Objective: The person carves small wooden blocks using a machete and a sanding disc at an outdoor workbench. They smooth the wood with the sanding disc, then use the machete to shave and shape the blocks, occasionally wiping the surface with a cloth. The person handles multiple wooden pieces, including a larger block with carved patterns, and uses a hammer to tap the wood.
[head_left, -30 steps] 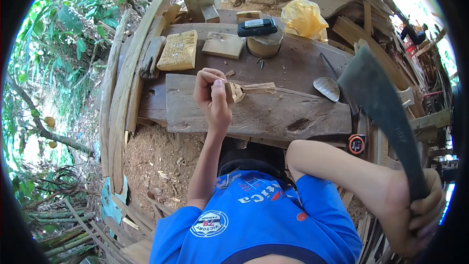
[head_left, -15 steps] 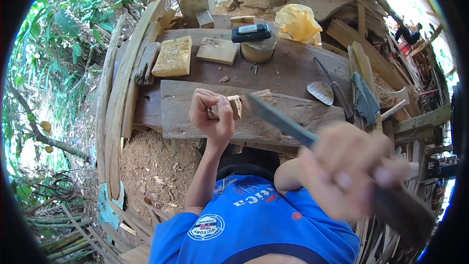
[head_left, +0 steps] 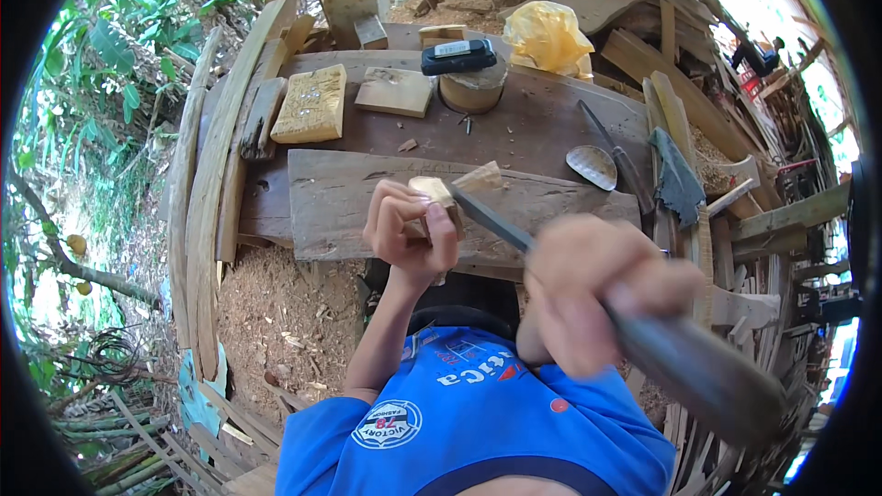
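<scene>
My left hand (head_left: 412, 228) is closed around a small block of pale wood (head_left: 430, 189), holding it upright above a weathered board (head_left: 354, 207). In my right hand (head_left: 597, 289), blurred by motion, is a knife (head_left: 491, 222) with a grey blade and a thick dark handle that runs out to the lower right. The blade slants toward my left hand, its tip beside the block's right edge; I cannot tell whether they touch. Beyond the blade tip, a pale wood chip (head_left: 480, 177) rests on the board.
On the dark tabletop are a yellowish carved slab (head_left: 310, 103), a flat wood piece (head_left: 393, 92), and a round block (head_left: 473, 90) bearing a black case (head_left: 457, 56). A yellow plastic bag (head_left: 549, 37), a shell-like scoop (head_left: 591, 167), a curved knife (head_left: 627, 174) and a grey cloth (head_left: 677, 179) lie farther right.
My right hand has brought the knife left and inward, so its tip is now beside the block. My left hand has turned the block, showing its pale end upward. The view has shifted slightly.
</scene>
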`<state>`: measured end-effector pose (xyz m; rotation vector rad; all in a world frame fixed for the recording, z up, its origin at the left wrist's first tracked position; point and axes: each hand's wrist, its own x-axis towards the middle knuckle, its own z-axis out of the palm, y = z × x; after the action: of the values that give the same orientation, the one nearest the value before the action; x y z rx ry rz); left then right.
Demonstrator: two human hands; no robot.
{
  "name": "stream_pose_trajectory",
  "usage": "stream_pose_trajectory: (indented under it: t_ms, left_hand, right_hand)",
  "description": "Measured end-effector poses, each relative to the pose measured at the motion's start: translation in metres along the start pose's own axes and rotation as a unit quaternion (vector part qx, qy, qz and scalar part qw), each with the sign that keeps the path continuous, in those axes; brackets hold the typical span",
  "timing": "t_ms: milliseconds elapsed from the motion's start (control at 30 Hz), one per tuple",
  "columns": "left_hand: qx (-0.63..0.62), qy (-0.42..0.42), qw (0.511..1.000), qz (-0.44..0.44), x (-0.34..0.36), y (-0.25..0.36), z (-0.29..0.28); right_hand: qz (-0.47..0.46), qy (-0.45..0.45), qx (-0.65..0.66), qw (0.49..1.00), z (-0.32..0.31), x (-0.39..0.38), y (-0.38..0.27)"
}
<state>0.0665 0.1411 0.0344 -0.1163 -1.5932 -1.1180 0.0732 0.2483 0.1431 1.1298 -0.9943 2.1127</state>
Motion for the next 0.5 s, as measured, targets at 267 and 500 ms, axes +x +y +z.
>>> stream_pose_trajectory:
  t_ms: [267, 500]
  left_hand:
    - [-0.003, 0.019, 1.000, -0.003, -0.006, -0.002, -0.005]
    - [-0.019, 0.043, 0.999, 0.012, -0.007, -0.001, -0.006]
  right_hand:
    - [-0.047, -0.038, 0.095, 0.994, -0.022, 0.004, -0.035]
    - [0.042, -0.152, 0.010, 0.987, -0.023, -0.020, 0.010]
